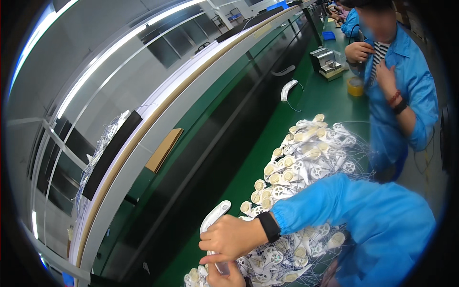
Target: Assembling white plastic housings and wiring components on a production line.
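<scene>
My right hand [233, 235], with a dark wristband, comes in from the right, its fingers closed round a white curved plastic piece [216, 213]. One rounded end with a slot in it sticks out beyond the knuckles. Below it, at the bottom edge, my left hand [224, 276] has its thumb and a finger closed about the lower end of what looks like the same piece. My right hand covers its middle. Right beside both hands lies a large pile of white plastic parts [306, 158] with spoked round ends, cream discs and thin wires.
A green table [260, 138] runs away from me. Farther along it lie two curved white pieces [289, 90], a metal-and-cream device [328, 63] and a yellow tape roll [355, 86]. A person [399, 81] in blue stands at the right. Cardboard [164, 149] leans below the raised shelf [158, 112].
</scene>
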The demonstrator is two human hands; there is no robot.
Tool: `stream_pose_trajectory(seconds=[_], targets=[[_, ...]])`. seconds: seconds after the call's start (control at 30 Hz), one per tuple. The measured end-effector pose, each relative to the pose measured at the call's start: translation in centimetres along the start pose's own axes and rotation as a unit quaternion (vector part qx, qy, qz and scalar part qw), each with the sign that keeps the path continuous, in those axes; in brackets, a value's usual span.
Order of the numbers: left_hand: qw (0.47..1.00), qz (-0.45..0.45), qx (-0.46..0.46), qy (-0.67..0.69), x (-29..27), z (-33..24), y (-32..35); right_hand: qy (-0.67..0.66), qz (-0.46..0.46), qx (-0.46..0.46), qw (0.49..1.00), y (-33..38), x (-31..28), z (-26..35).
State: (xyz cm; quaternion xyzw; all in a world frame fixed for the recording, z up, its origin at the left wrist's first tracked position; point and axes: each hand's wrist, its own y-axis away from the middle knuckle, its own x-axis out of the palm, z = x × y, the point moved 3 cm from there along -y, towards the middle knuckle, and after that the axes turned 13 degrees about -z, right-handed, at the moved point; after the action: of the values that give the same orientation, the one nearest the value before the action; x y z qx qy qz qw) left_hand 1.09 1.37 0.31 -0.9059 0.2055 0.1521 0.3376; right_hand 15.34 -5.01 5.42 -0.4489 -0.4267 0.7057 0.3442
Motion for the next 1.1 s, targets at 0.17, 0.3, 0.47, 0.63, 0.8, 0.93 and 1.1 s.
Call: stream_pose_trajectory(seconds=[0.17,0.3,0.47,0.63,0.8,0.93,1.1], targets=[[0.996,-0.047,0.052,-0.056,-0.2,-0.9,-0.2,-0.005,-0.032,-0.008,0.999,-0.7,0.8,0.1],[0.993,-0.043,0.047,-0.099,-0.5,-2.0,-0.4,-0.014,-0.048,0.002,0.999,-1.3,1.6,0.2],[0.996,-0.05,0.028,-0.072,-0.6,-2.3,-0.5,-0.037,-0.094,-0.017,0.995,-1.6,2.8,-0.4],[0.998,-0.032,0.009,-0.044,-1.0,-2.9,-0.5,-0.082,-0.121,-0.014,0.989,-1.9,3.6,-0.2],[0.999,-0.039,-0.011,0.015,-1.1,-0.6,-0.7,-0.035,-0.107,-0.044,0.993,-2.7,3.8,0.4],[0.999,-0.019,-0.045,-0.001,-1.0,-2.1,-1.2,-0.192,0.014,0.014,0.981,-2.3,3.2,-1.1],[0.995,0.052,-0.01,-0.084,-1.0,-1.5,-1.8,-0.334,0.16,0.058,0.927,-2.1,3.5,-4.7]])
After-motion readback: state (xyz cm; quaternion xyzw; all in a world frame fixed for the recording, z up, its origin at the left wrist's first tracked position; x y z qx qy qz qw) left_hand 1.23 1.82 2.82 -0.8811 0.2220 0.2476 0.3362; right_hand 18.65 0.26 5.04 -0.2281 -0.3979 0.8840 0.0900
